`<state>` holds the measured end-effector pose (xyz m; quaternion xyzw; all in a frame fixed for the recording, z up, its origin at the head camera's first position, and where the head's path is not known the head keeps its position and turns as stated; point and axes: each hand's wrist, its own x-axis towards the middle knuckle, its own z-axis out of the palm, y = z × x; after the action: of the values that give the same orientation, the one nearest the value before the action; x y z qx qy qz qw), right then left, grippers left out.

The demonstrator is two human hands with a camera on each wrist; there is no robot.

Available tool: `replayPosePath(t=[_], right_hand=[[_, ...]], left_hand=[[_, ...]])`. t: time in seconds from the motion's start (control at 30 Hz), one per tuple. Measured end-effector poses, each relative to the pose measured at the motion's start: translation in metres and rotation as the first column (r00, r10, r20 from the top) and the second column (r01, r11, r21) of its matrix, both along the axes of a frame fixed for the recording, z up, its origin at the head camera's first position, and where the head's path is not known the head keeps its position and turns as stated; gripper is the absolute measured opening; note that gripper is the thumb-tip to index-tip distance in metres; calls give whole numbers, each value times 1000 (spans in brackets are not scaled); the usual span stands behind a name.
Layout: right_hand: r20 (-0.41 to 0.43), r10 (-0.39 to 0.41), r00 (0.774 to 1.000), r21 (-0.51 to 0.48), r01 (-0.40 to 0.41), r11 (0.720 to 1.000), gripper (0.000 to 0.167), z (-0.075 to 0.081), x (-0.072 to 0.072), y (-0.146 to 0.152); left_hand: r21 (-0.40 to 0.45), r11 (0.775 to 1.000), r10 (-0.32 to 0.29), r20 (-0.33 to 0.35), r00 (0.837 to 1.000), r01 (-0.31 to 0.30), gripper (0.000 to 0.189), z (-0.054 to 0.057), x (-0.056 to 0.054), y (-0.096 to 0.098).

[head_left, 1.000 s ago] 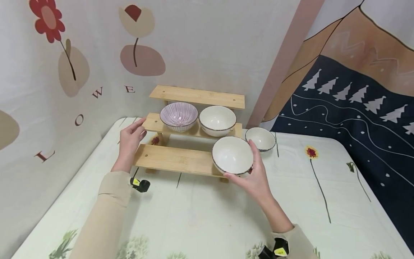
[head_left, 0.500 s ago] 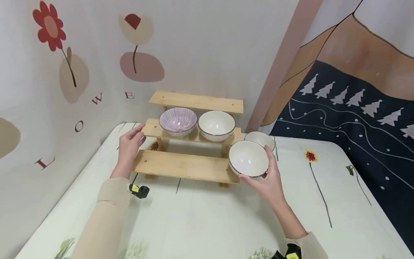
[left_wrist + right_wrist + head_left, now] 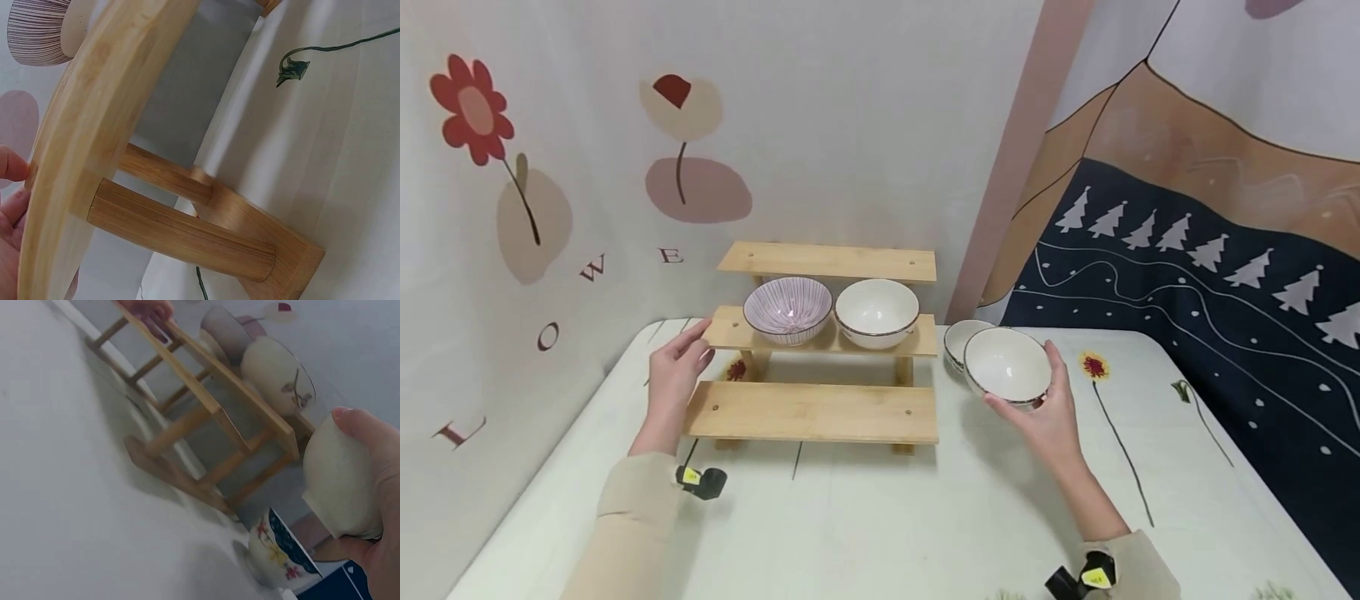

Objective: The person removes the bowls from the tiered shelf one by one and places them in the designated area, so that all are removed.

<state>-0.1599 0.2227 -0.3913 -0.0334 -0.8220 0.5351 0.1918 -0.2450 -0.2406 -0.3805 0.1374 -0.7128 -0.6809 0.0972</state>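
My right hand [image 3: 1047,417] holds a white bowl [image 3: 1007,365] with a dark rim, thumb and fingers on opposite sides. That bowl hangs tilted above the table, right of the wooden three-step rack [image 3: 812,412]. Behind it, partly hidden, a smaller bowl [image 3: 957,343] stands on the table; the right wrist view shows flowers on its outside [image 3: 275,550]. My left hand [image 3: 673,371] grips the left end of the rack's middle board [image 3: 94,125]. On this board sit a purple-striped bowl [image 3: 787,310] and another white bowl [image 3: 877,312], side by side.
The top board [image 3: 827,260] and the bottom board [image 3: 812,412] carry no bowls. A pale flower-printed cloth [image 3: 850,525] covers the table. Printed fabric [image 3: 850,125] hangs close behind the rack, with a dark panel of trees [image 3: 1187,283] at right.
My right hand has carried the white bowl rightward, from over the bottom board's right end to beside the rack. My left hand stays at the middle board. The head view has shifted slightly.
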Motion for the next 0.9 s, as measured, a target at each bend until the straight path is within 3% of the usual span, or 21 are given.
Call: replayPosePath(t=[0.2,0.37,0.57,0.8,0.9], right_hand=[[-14,-82,997,12,82,997,110,0,-9,22],[-15,-150,989,35,151,988,110,-3,-16,37],[6,-200,980,28,200,979,111,-10,-27,48],[36,-223,974,-25,224,974,112,-17,-40,55],[45,-237,970,-37,239,970,112,-22,-46,58]], left_hand=[[-43,999,-13,11,1000,13,47,-5,-3,6],[-45,999,-20,-16,1000,19,47,-3,-5,11],[-37,999,-13,-10,1000,13,47,-1,-5,9],[-89,996,-5,-26,1000,3,46,-1,-2,3],[-64,998,-9,-29,1000,7,47,-2,1,-1]])
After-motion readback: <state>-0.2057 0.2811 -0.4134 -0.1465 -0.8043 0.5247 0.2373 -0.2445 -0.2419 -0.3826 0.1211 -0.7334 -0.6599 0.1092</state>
